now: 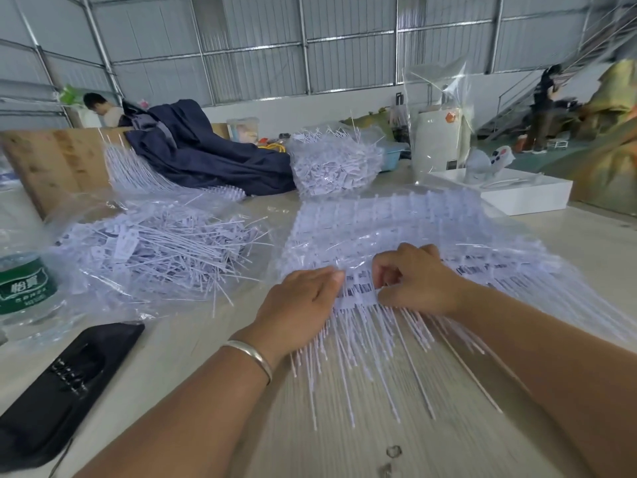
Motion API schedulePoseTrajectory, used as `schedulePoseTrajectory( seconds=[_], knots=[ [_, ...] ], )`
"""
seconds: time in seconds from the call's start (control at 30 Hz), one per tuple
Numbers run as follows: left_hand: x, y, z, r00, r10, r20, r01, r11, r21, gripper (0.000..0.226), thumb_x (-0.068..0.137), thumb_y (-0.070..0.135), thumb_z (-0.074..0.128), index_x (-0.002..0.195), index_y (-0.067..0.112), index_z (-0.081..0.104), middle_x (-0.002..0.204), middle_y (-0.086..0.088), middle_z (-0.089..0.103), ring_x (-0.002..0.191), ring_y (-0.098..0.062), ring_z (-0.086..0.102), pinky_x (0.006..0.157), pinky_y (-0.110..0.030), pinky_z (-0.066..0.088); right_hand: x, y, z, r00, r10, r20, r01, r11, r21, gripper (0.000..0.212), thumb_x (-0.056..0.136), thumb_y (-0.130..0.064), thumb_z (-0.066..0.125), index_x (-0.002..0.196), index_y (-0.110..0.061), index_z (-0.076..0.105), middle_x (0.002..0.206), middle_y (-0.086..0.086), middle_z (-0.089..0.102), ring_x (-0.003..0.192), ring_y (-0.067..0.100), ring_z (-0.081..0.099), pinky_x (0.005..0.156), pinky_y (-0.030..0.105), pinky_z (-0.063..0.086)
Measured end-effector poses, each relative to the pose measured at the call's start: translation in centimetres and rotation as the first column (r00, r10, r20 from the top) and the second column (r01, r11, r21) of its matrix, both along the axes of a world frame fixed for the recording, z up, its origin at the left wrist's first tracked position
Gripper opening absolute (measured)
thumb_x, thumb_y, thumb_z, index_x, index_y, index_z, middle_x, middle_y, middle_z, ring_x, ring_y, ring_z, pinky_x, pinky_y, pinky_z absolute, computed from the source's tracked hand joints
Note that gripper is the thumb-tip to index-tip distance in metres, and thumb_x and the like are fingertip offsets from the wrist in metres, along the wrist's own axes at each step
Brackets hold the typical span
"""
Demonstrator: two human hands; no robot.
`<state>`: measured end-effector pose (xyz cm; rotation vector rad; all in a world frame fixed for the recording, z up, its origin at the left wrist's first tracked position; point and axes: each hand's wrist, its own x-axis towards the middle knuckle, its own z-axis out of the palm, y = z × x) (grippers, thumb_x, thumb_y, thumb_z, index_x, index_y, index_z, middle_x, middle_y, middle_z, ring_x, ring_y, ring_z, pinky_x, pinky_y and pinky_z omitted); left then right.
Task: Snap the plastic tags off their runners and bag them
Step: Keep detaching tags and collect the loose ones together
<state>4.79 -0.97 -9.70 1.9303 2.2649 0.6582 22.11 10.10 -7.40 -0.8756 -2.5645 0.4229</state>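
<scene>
A wide stack of white plastic tag strips on their runners [396,222] lies on the table before me, thin tails pointing toward me. My left hand [300,301] rests flat on the near row of barcode tags [360,293], fingers fairly straight. My right hand [413,277] has its fingers curled and pinches the same row from the right. A clear bag of loose snapped tags [155,250] lies open at the left. A second heap of loose tags in clear plastic [334,163] sits further back.
A green-labelled water bottle [24,288] stands at the left edge, a black pouch [65,381] near it. Dark blue cloth [200,146], a white box [517,194] and a white appliance [441,143] stand behind. People [103,110] work in the background.
</scene>
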Motion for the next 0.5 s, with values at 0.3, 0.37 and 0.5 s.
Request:
schedulePoseTrajectory(
  seconds=[0.3, 0.37, 0.5],
  knots=[
    [-0.4, 0.8, -0.2, 0.996, 0.041, 0.085, -0.041, 0.999, -0.012, 0.055, 0.101, 0.055, 0.011, 0.134, 0.041, 0.052, 0.143, 0.012, 0.052, 0.131, -0.016, 0.046, 0.102, -0.033, 0.035, 4.5, -5.7, 6.8, 0.968, 0.150, 0.200, -0.141, 0.988, -0.058, 0.014, 0.077, -0.041, 0.075, 0.071, -0.028, 0.074, 0.070, -0.006, 0.064, 0.073, 0.004, 0.055, 0.103, 0.035, 0.023],
    [-0.6, 1.2, -0.6, 0.993, 0.053, 0.109, -0.051, 0.998, -0.023, 0.051, 0.103, 0.052, 0.018, 0.141, 0.036, 0.048, 0.148, 0.011, 0.046, 0.136, -0.018, 0.042, 0.111, -0.039, 0.033, 6.0, -7.5, 9.0, 0.972, 0.175, 0.157, -0.174, 0.985, -0.020, 0.014, 0.076, -0.042, 0.074, 0.072, -0.029, 0.073, 0.077, -0.008, 0.066, 0.080, 0.004, 0.058, 0.092, 0.028, 0.031],
    [-0.2, 1.4, -1.6, 0.995, 0.087, 0.056, -0.082, 0.994, -0.078, 0.047, 0.101, 0.043, 0.040, 0.146, 0.033, 0.041, 0.155, 0.007, 0.036, 0.142, -0.018, 0.033, 0.117, -0.034, 0.025, 8.0, -10.7, 13.5, 0.963, 0.260, -0.072, -0.256, 0.965, 0.058, 0.019, 0.083, -0.035, 0.070, 0.073, -0.018, 0.066, 0.063, 0.001, 0.054, 0.057, 0.010, 0.048, 0.060, 0.024, 0.040]
  ],
)
